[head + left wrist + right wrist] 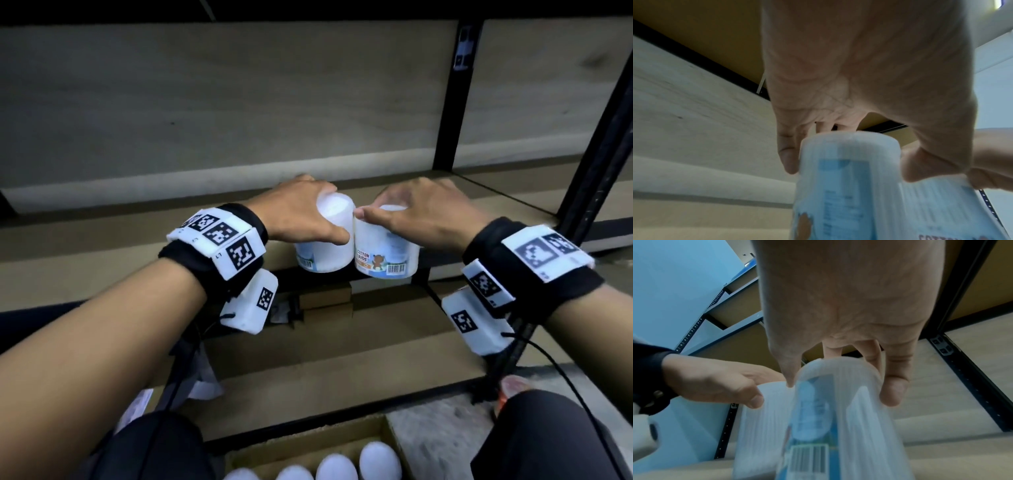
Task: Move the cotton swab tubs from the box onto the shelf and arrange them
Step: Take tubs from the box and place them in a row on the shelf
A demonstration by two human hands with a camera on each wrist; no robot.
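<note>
Two white cotton swab tubs with blue labels are held side by side just above the front edge of the wooden shelf [144, 240]. My left hand [303, 214] grips the left tub [327, 246] from above round its lid. My right hand [416, 214] grips the right tub [387, 255], whose label reads COTTON BUDS. The left wrist view shows my left hand [838, 146] curled round the left tub [846, 186]. Seen from the right wrist, my right hand [838, 378] holds the right tub [838, 426], with the left hand [715, 386] and its tub [764, 426] beside it.
A cardboard box [308, 442] at the bottom holds several more white tubs [380, 460]. Black shelf posts [455, 102] stand at the right. A lower shelf board [342, 359] lies below, with a small brown carton [325, 296]. My knees are at the lower corners.
</note>
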